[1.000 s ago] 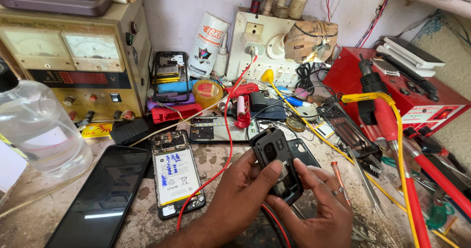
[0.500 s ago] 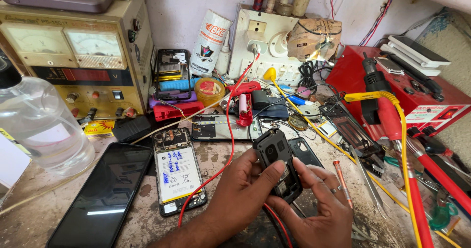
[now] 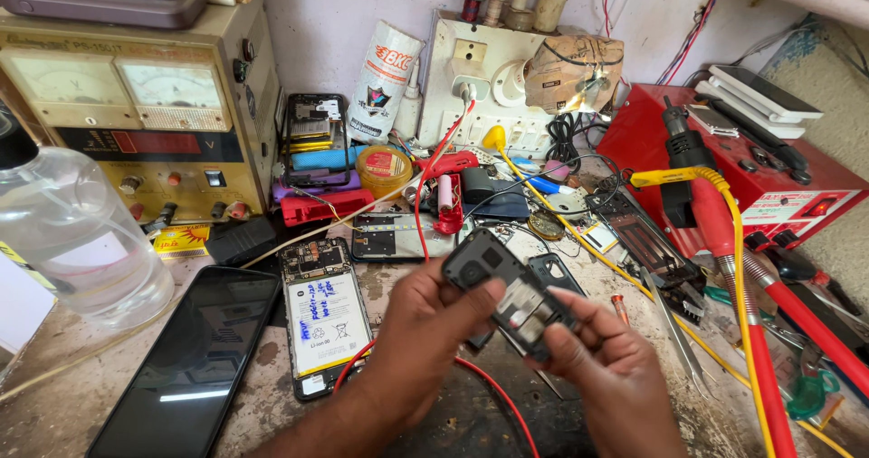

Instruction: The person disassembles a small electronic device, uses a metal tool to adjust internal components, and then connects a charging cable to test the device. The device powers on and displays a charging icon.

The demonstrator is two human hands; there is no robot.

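The power supply [image 3: 136,123], a tan box with two dial meters, is the biggest thing on the bench [image 3: 272,395] and serves as the marker for everything else. Right of it, at the far side of the bench, sits the red station [image 3: 724,168], with a black iron [image 3: 679,150] standing in front of it and a red-and-yellow hose [image 3: 733,241] running down toward the near edge. Just below the supply's left end stands a clear bottle [image 3: 63,241]. Below the supply, near the front edge, a dark phone [image 3: 190,358] lies screen up, and just right of that lies an opened phone [image 3: 324,318] with its white battery showing. Right of the supply, against the wall, is the white socket board [image 3: 489,78].

Well to the lower right of the supply, the two hands hold a small black phone frame [image 3: 507,291] above the bench. The left hand [image 3: 425,340] grips its upper left end, thumb across the face, fingers closed behind. The right hand [image 3: 615,376] pinches its lower right end, fingertips together on the edge. The frame lies tilted between the two grips. A red wire [image 3: 489,390] loops on the bench under the hands, and metal tweezers [image 3: 674,331] lie just right of the right hand.
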